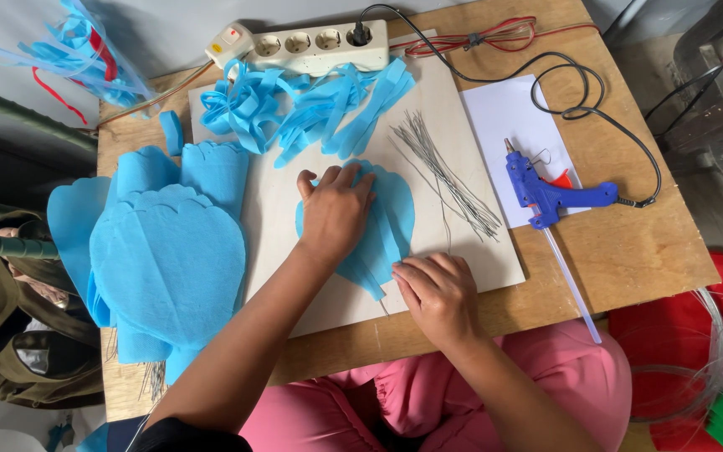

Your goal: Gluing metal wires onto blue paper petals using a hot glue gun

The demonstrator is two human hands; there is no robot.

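A blue crepe-paper petal (395,219) lies flat on a pale board (462,125) on a small wooden table (629,243). My left hand (335,209) presses flat on the petal's upper part, fingers spread. My right hand (438,293) rests on the petal's lower right edge near its narrow tip, fingers curled down on the paper. A thin wire stem pokes out below the tip. A bundle of thin grey wires (445,167) lies just right of the petal.
A stack of finished blue petals (165,259) covers the table's left side. Blue paper strips (311,105) lie at the back by a white power strip (311,46). A blue glue gun (550,194) with a glue stick rests on white paper at the right.
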